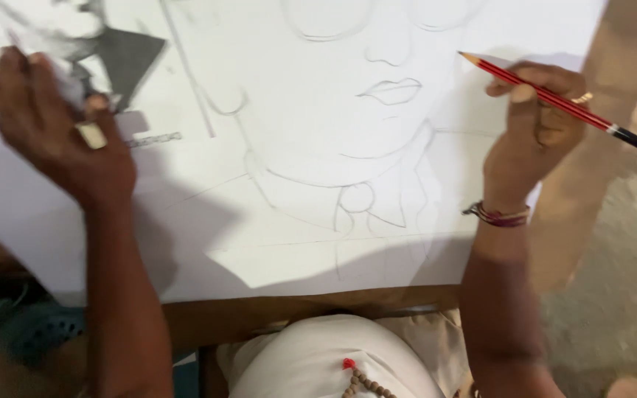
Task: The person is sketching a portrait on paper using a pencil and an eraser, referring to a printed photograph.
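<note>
Wooden board carries big white sheet w/ faint pencil portrait. R hand at sheet's right edge, fingers closed round red pencil, tip off paper. L hand pinches small eraser near dark shaded patch, top left.

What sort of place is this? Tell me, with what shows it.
Probably an informal drawing spot, perhaps outdoors. A large sheet of paper with a pencil portrait sketch lies on a wooden board, the right hand holds a red pencil, and rough concrete ground lies beside it.
</note>
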